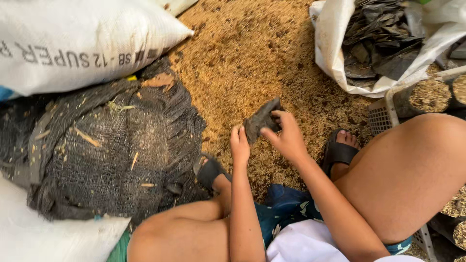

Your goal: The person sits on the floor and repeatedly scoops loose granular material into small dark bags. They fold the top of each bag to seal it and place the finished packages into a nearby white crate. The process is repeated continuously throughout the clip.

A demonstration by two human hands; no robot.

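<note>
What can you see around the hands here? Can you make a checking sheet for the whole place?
Surface: ground covered in brown husk-like litter.
Job's things: small dark plastic bag, held by both hands.
Clutter: black mesh netting on the left; white sack above it; open white sack of dark bags top right; white crate with filled bags.
Grippers: left hand touches the bag's lower edge; right hand grips it.
Cables: nothing seen.
Surroundings: black sandals on the person's feet.

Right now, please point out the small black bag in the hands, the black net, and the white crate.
small black bag (262, 119), head view, on its crumpled middle
black net (116, 145), head view, on its mesh centre
white crate (379, 116), head view, on its perforated side wall
</note>
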